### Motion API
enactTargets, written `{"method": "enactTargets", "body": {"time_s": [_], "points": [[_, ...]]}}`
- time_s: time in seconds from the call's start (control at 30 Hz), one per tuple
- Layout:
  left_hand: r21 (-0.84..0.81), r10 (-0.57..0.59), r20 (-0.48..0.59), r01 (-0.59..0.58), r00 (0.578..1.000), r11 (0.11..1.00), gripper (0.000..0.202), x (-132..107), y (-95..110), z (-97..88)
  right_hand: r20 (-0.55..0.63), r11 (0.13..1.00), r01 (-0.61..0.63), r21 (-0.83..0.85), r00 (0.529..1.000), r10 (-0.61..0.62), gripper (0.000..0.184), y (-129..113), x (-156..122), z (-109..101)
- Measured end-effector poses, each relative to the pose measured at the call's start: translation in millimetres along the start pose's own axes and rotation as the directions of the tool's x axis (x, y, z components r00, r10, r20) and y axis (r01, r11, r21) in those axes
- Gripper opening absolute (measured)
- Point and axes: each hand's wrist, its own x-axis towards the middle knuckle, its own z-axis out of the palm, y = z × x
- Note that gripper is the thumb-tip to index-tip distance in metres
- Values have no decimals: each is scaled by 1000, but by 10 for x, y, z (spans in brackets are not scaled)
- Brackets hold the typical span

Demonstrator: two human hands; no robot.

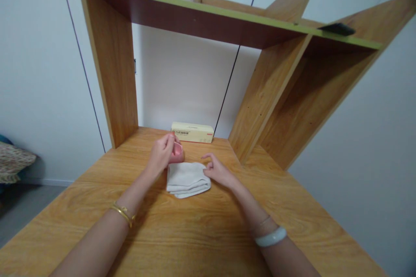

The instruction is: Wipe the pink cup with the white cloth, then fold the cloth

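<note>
A folded white cloth (187,179) lies on the wooden tabletop (201,233), toward its back edge and about midway between its side edges. The left hand (162,154) hovers over the cloth's back left corner, fingers pinched around a small pink item (177,152) (too small to identify). The right hand (217,169) rests loosely curled on the cloth's right edge, fingertips touching it. A cream box (192,132) stands along the back edge, just behind the hands
</note>
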Motion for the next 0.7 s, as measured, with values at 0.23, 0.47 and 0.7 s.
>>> {"method": "enactTargets", "body": {"time_s": [0.23,0.47,0.7], "points": [[433,-391,-86,388,916,814,48,142,-591,-217,-385,737,-296,-607,921,53,12,-30,-47,-627],[294,-628,202,566,751,770,51,26,-677,-103,-90,831,-35,-556,996,-18,33,-116,-9,-94],[82,-669,274,676,691,732,40,-3,-669,-87,-127,987,-63,-148,991,44,17,80,43,-90]]}}
